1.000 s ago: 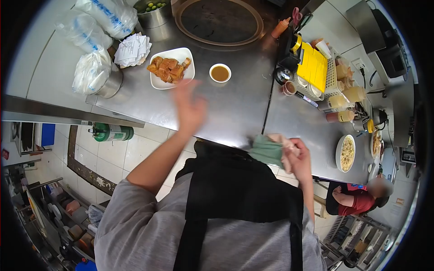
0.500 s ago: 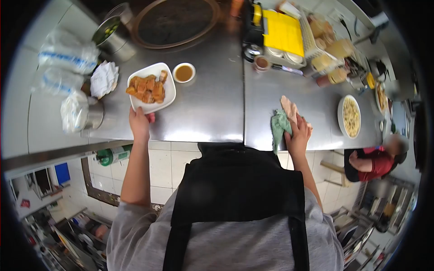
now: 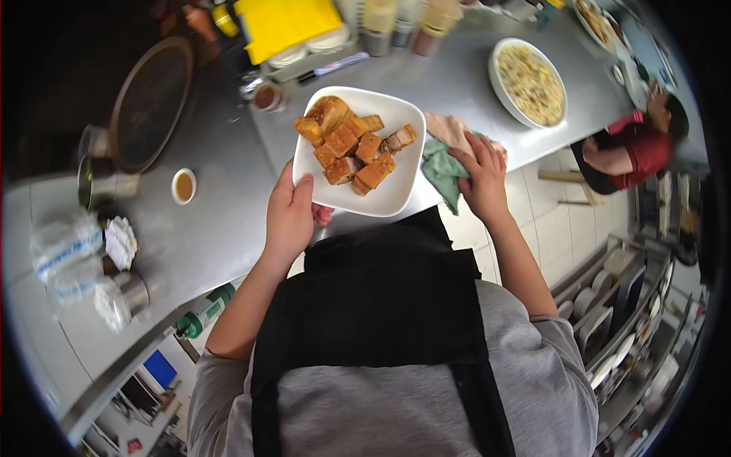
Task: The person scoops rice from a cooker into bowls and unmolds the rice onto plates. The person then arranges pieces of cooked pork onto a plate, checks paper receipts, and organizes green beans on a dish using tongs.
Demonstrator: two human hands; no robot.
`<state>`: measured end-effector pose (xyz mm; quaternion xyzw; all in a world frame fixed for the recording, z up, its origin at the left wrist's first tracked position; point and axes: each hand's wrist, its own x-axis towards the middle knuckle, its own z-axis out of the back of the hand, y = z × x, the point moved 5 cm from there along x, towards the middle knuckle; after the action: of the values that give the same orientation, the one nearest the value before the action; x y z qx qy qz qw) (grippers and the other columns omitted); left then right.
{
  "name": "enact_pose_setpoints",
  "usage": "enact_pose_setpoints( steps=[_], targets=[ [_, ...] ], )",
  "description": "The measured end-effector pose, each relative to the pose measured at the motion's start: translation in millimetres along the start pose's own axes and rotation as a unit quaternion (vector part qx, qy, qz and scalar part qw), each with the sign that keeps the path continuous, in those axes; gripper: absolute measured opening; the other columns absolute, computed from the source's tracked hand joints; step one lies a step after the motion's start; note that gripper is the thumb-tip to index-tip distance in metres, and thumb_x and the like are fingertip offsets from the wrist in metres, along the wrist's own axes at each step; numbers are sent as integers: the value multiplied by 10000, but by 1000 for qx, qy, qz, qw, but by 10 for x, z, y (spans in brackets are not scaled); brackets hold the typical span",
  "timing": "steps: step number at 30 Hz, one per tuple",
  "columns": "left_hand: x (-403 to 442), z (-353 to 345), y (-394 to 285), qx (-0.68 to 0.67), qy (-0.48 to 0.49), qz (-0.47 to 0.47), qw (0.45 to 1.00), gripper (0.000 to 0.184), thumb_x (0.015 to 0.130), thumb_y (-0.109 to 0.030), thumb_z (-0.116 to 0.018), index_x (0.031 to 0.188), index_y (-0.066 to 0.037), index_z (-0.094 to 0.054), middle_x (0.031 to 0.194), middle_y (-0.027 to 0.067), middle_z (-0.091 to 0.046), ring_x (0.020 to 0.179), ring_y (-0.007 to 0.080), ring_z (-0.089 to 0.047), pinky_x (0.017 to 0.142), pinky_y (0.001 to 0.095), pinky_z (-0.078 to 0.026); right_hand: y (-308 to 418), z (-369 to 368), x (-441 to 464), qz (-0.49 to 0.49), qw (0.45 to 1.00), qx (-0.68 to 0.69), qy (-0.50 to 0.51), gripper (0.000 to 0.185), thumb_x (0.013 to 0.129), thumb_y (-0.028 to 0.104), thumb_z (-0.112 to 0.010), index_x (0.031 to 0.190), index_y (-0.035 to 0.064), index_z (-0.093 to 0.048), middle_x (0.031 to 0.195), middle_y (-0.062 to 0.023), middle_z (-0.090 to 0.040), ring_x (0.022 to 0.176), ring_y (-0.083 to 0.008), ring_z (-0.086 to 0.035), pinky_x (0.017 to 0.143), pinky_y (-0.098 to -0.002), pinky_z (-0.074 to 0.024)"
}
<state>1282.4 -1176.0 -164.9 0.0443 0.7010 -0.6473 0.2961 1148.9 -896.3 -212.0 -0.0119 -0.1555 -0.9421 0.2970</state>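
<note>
My left hand [image 3: 291, 217] grips the near left edge of a white square dish [image 3: 400, 190], thumb over the rim. Browned, crisp-skinned chunks of pork [image 3: 354, 145] lie piled in it. The dish is held up in front of me over the steel counter. At the counter's front edge, my right hand [image 3: 486, 179] is closed over a green cloth [image 3: 442, 169] and a peach-coloured cloth [image 3: 449, 129], which lie bunched together. Part of the cloths is hidden under its fingers. A small white cup of brown sauce [image 3: 183, 186] stands on the counter to the left.
A white bowl of noodles [image 3: 529, 84] stands to the right on the counter [image 3: 221, 221]. Sauce bottles [image 3: 434, 30], a marker [image 3: 333, 67] and a yellow-covered container [image 3: 289, 27] are along the back. A person in a red shirt [image 3: 647, 145] sits at the right.
My left hand has lifted the dish of pork and brought it right, close to my right hand. The view has turned toward the right. The sauce cup stayed on the counter.
</note>
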Motion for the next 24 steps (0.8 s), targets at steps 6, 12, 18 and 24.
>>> enact_pose_setpoints(
  steps=[6,12,18,24],
  targets=[
    [406,-668,-155,68,55,-7,996,335,1006,-155,-337,1292,-9,-436,703,56,-588,535,84,-519,519,236,-470,-340,85,-6,-63,998,0,30,581,666,20,-677,1187,262,-593,1437,-23,-403,1353,-332,-329,1102,-554,-221],
    [696,-942,-175,99,74,4,992,351,1004,-152,-343,1314,-11,-429,713,56,-595,538,84,-530,520,241,-475,-481,102,28,-73,995,50,41,617,676,-12,-674,1223,255,-571,1452,-48,-379,1379,-341,-289,1101,-579,-221],
    [941,-973,-66,115,72,15,991,348,1003,-157,-345,1308,-16,-434,700,58,-598,521,88,-533,510,246,-479,-307,659,211,-87,982,47,159,632,734,5,-688,1294,236,-508,1483,-94,-315,1406,-358,-229,1084,-607,-232],
    [1144,-962,23,115,76,29,990,334,997,-159,-348,1278,-18,-460,687,53,-590,519,85,-526,504,244,-470,-251,645,795,-22,956,286,-67,214,740,96,-728,943,163,-710,956,-1,-624,946,-196,-571,859,-421,-387]
  ],
)
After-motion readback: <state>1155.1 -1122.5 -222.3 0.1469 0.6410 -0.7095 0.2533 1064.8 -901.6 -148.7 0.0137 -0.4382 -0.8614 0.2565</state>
